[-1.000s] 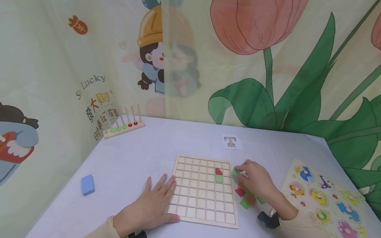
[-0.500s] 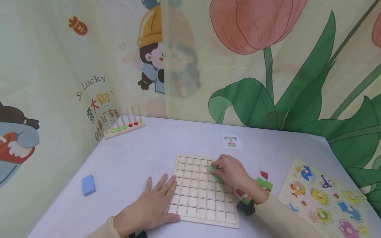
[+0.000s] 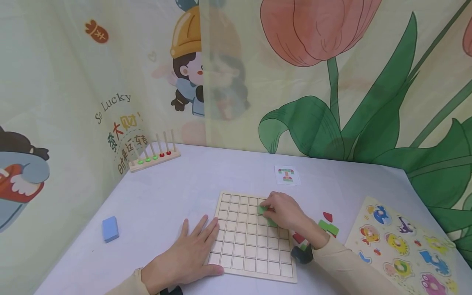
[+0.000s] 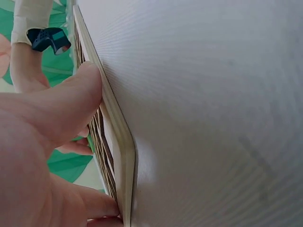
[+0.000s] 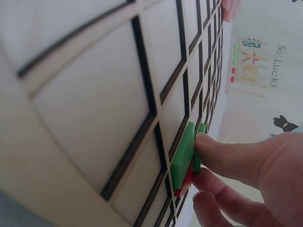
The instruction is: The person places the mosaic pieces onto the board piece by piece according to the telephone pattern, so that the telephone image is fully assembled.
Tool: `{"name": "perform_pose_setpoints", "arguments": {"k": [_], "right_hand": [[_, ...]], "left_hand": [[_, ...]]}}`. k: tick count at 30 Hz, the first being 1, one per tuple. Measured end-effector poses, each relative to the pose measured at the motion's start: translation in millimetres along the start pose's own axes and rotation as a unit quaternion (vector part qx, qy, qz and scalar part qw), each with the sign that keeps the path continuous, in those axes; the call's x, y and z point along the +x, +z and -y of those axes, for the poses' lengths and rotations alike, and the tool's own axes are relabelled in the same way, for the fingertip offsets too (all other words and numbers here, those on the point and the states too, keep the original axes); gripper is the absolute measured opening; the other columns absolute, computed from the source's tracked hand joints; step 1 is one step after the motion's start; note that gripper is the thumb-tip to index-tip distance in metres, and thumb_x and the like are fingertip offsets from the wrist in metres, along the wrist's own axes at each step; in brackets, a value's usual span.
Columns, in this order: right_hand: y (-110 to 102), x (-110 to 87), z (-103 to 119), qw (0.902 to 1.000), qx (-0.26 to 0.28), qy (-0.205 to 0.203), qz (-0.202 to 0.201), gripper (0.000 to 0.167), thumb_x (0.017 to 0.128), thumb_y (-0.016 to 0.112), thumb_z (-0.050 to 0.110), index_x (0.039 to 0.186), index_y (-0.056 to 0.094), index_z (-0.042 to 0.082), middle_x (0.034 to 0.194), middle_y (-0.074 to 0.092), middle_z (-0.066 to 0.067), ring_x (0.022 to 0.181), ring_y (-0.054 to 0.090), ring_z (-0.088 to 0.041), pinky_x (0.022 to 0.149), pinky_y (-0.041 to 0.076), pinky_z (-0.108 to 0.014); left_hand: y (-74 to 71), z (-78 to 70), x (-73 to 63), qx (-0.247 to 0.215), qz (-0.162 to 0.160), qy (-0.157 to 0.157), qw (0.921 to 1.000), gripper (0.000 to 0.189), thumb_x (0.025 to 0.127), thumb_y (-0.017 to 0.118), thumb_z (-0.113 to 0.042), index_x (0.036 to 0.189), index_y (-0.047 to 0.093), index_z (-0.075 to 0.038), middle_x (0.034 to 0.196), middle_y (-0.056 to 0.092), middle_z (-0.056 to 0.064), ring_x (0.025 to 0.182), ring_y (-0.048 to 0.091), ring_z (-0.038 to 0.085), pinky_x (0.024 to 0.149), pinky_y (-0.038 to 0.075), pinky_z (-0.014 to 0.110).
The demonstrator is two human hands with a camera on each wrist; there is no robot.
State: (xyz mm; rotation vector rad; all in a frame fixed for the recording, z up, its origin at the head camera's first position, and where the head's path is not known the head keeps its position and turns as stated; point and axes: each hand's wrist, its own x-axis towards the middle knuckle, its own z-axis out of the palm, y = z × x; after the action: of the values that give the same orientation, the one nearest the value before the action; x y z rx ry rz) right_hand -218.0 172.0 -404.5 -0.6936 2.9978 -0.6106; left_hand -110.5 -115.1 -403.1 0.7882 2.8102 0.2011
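I've just swung the right hand (image 3: 285, 212) over from the loose red and green pieces (image 3: 328, 227), pinching a flat green tile (image 3: 262, 210) at the pale wooden grid board's (image 3: 239, 250) far right, so the layout's progressing imo, left hand (image 3: 188, 255) spread along the left edge.

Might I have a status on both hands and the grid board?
Left hand on left edge of grid board. Right hand pinching green tile at the grid board. Red tile and second green tile alongside, no visible obstruction.
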Motion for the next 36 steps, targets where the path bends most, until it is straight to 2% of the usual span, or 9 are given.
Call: {"name": "perform_pose_setpoints", "arguments": {"k": [7,22,29,36], "right_hand": [[2,0.7,0,0.9999,0.005,0.014,0.002,0.026,0.083,0.083,0.007,0.109,0.082,0.009,0.093,0.072,0.000,0.071,0.050,-0.007,0.065,0.042,-0.022],[3,1.5,-3,1.0000,0.002,0.006,0.004,0.030,0.082,0.085,0.009,0.112,0.081,0.009,0.093,0.071,0.002,0.072,0.049,-0.007,0.064,0.042,-0.023],[-7,-9.8,-11,0.9962,0.057,0.064,-0.019,0.039,0.086,0.083,0.018,0.124,0.076,0.011,0.101,0.072,0.002,0.086,0.060,-0.011,0.071,0.048,-0.027],[-28,-32.4,-31,0.9924,0.051,0.104,-0.039,0.038,0.090,0.079,0.022,0.127,0.075,0.015,0.111,0.073,-0.002,0.092,0.058,-0.019,0.072,0.046,-0.029]], "left_hand": [[0.7,0.3,0.8,-0.002,-0.001,-0.001,1.0000,0.108,0.087,0.056,-0.076,0.159,0.031,0.001,0.170,0.026,0.014,0.159,0.018,0.040,0.114,0.015,0.080],[0.6,-0.1,0.8,-0.005,0.001,-0.001,1.0000,0.107,0.089,0.056,-0.076,0.159,0.031,0.001,0.170,0.026,0.014,0.160,0.017,0.040,0.114,0.015,0.079],[1.0,-0.3,1.3,-0.005,0.006,-0.001,1.0000,0.106,0.089,0.055,-0.076,0.160,0.030,0.000,0.171,0.025,0.013,0.160,0.017,0.039,0.114,0.016,0.079],[0.5,-0.7,2.2,-0.014,0.016,-0.006,0.9998,0.106,0.089,0.055,-0.075,0.160,0.029,0.000,0.171,0.023,0.013,0.160,0.015,0.039,0.115,0.014,0.080]]}}
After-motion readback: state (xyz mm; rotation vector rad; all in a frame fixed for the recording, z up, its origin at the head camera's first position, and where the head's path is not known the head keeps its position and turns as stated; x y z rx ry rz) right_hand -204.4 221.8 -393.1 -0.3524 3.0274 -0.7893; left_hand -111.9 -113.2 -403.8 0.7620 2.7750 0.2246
